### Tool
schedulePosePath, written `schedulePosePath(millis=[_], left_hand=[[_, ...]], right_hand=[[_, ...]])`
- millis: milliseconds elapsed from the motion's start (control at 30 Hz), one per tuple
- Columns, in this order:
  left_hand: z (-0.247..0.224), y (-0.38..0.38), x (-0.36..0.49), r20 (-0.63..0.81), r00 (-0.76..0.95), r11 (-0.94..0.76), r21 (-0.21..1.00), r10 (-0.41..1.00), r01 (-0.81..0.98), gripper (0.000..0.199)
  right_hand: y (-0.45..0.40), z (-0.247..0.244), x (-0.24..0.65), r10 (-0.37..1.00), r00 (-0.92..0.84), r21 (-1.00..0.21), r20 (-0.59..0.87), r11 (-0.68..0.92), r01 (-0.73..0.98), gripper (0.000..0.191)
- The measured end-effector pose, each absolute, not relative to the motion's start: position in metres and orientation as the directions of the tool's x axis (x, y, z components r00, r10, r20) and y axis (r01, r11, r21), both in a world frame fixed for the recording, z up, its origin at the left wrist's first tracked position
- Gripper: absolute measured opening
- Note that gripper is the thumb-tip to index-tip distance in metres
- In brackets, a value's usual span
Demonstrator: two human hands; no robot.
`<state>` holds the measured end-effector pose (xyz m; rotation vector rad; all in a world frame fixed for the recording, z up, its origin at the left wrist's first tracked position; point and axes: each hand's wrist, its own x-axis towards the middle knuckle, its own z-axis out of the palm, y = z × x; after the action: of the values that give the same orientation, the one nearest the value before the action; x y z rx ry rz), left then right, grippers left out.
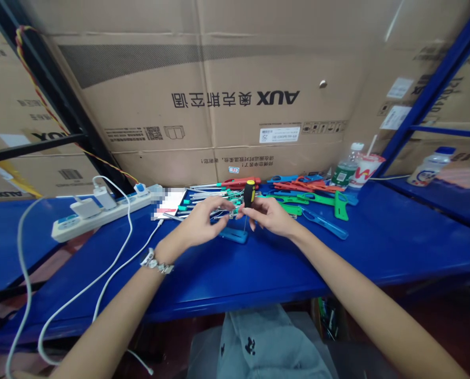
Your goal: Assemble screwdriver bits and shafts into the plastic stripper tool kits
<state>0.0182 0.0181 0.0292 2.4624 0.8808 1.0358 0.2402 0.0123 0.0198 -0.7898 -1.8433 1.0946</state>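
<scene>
My right hand [273, 215] has its thumb and fingers closed at a screwdriver [250, 193] with a black and yellow handle. The screwdriver stands upright, its thin shaft reaching down to a blue plastic handle piece [235, 235] on the table. To the left, my left hand [203, 221] is curved, thumb and fingers apart, above that piece. Small metallic parts show between the two hands, too small to make out. Behind my hands lie several metal rods with green ends [197, 197] and a red handle piece [241, 181].
Green handle pieces [341, 205], orange ones [308, 187] and a blue one [325, 223] lie right of my hands. A bottle [343, 171] and a cup [364, 171] stand behind. A white power strip [108, 210] with cables lies left, before a large cardboard sheet [227, 63].
</scene>
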Motion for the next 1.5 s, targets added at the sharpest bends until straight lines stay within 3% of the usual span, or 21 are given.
schedulePosePath(millis=[67,167,533,667,833,1033,1300,1500], left_hand=[[0.022,0.020,0.003,0.413,0.661,-0.776,0.406,0.626,0.482,0.032],[0.010,0.024,-0.006,0.322,0.729,-0.790,0.365,0.604,0.493,0.031],[-0.017,0.018,0.004,0.404,0.644,-0.752,0.464,0.650,0.468,0.028],[-0.019,0.016,0.006,0.402,0.628,-0.740,0.463,0.666,0.488,0.027],[-0.019,0.014,0.007,0.393,0.622,-0.732,0.450,0.677,0.512,0.026],[-0.021,0.015,0.007,0.412,0.621,-0.743,0.435,0.667,0.509,0.026],[-0.023,0.015,0.008,0.416,0.627,-0.752,0.381,0.659,0.538,0.026],[-0.003,0.003,-0.004,0.385,0.689,-0.785,0.211,0.614,0.582,0.046]], right_hand=[[0.013,0.021,0.239,0.821,-0.469,-0.909,0.325,0.408,0.084,0.038],[0.013,0.022,0.237,0.826,-0.468,-0.914,0.315,0.397,0.085,0.039],[0.008,0.005,0.215,0.907,-0.238,-0.926,0.348,0.373,0.066,0.046],[0.000,0.009,0.223,0.869,-0.374,-0.927,0.324,0.370,0.057,0.034],[0.002,0.012,0.238,0.846,-0.449,-0.936,0.286,0.347,0.058,0.039],[0.009,0.009,0.230,0.903,-0.253,-0.923,0.348,0.377,0.076,0.039],[0.004,0.005,0.217,0.921,-0.098,-0.919,0.378,0.386,0.085,0.043],[0.001,0.018,0.243,0.907,-0.030,-0.870,0.421,0.413,0.271,0.037]])
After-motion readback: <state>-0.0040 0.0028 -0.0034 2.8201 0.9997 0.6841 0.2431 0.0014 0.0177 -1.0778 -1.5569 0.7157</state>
